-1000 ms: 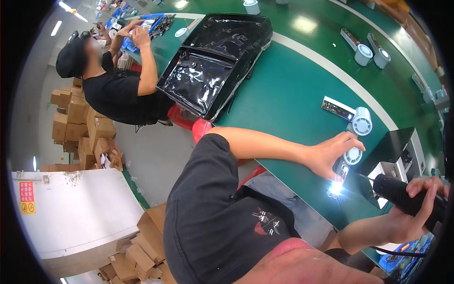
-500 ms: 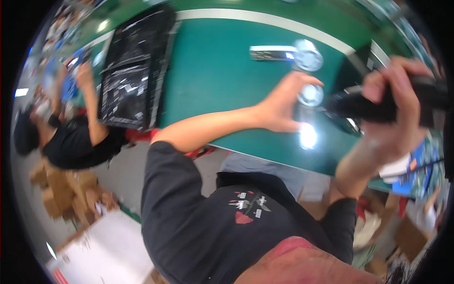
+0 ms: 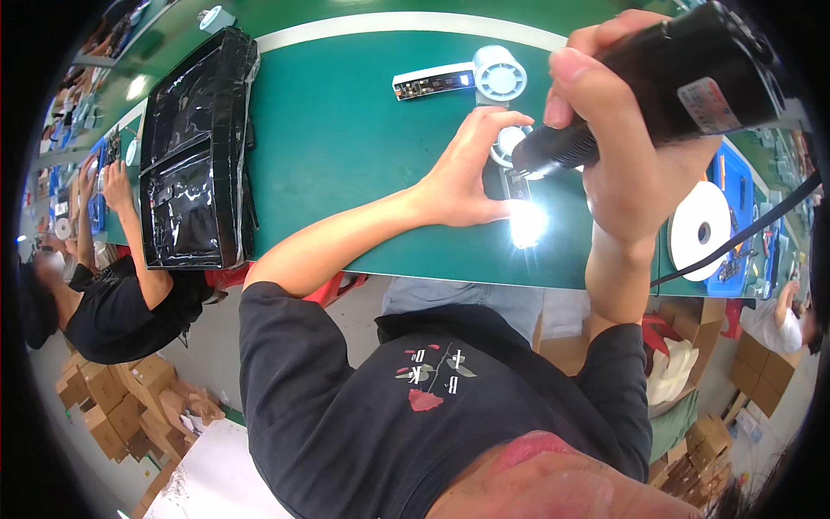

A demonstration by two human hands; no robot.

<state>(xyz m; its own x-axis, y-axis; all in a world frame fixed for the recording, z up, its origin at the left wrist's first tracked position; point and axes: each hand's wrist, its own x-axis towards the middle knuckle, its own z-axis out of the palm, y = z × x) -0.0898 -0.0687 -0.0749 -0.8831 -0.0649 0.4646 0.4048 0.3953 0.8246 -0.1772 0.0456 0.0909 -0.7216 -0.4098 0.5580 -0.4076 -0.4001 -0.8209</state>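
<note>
My right hand point(image 3: 631, 121) is wrapped round a black electric screwdriver point(image 3: 683, 78), tilted so that its ribbed, tapered nose points down and left. Under the tip lies a small handheld fan with a pale-blue round head point(image 3: 508, 147). My left hand point(image 3: 471, 169) curls round this fan from the left, with fingers near the head and thumb by the handle's lower end. Whether the tip touches the handle I cannot tell. Beyond it rests a second fan point(image 3: 500, 76), its handle open and a circuit board point(image 3: 432, 84) showing.
A black plastic-lined tray point(image 3: 194, 156) stands on the green table point(image 3: 346, 130) at left. To the right are a white reel point(image 3: 699, 229), a blue bin point(image 3: 735, 208) and a black cord point(image 3: 752, 233). A bright glare lies by my thumb. A co-worker point(image 3: 112, 294) sits far left.
The screwdriver's tip has come left over the handle of the fan by my left hand. The whole view has shifted and become sharper.
</note>
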